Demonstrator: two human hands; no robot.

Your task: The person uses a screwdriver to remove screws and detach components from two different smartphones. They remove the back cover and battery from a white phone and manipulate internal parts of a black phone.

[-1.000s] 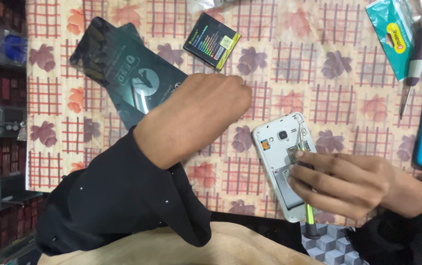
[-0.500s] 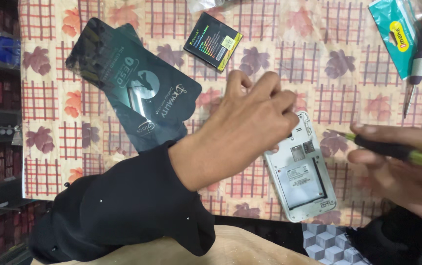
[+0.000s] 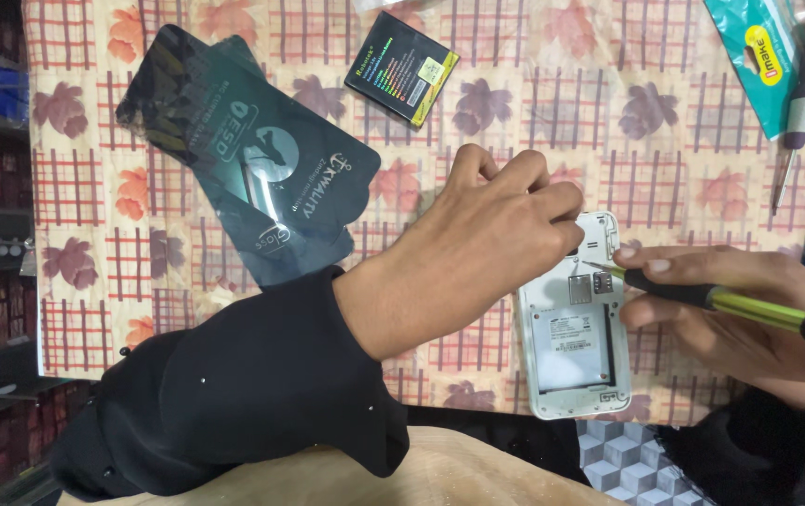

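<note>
1. The left hand (image 3: pixel 506 211) now rests with its curled fingertips on the top end of the white phone (image 3: pixel 573 323). A second ago it hovered left of the phone and touched nothing.
2. The right hand (image 3: pixel 735 314) is closed around a green-handled screwdriver (image 3: pixel 721 300). The tip has come back to the open rear of the phone, just beside the left fingers.
3. The phone lies between both hands on the flowered counter (image 3: pixel 534 103), back cover off, battery bay empty.
4. A black battery (image 3: pixel 402 67) lies well above the left hand.
</note>
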